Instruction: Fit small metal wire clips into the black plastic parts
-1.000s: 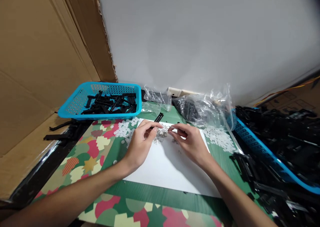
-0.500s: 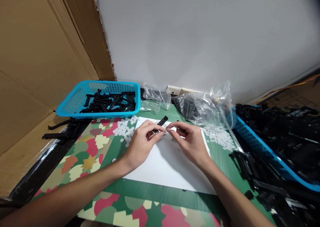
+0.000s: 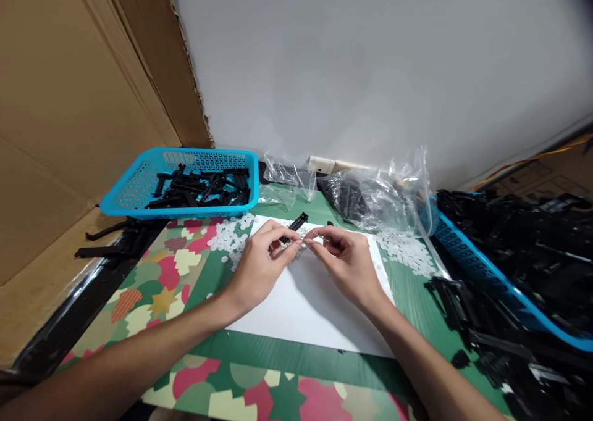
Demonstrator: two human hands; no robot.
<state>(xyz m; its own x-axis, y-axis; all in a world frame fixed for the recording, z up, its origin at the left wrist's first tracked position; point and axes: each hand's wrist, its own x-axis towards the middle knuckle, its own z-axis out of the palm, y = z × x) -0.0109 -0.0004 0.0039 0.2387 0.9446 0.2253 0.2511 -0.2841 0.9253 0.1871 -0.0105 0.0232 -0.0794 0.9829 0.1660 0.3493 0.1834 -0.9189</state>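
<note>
Black part (image 3: 299, 221): I hold it in the closed grip of my left hand (image 3: 260, 265), its free end slanting up above the white paper (image 3: 296, 313). My right hand (image 3: 353, 265) pinches a thin piece (image 3: 320, 236), fingertips meeting or nearly meeting the left's. White discs (image 3: 407, 252) flank the paper on the surface (image 3: 414, 297); a blue basket (image 3: 185, 213) stands behind, to the left.

Brown cardboard (image 3: 78, 87), grey wall (image 3: 352, 69), orange wire (image 3: 532, 161), perhaps a socket strip (image 3: 321, 165)
</note>
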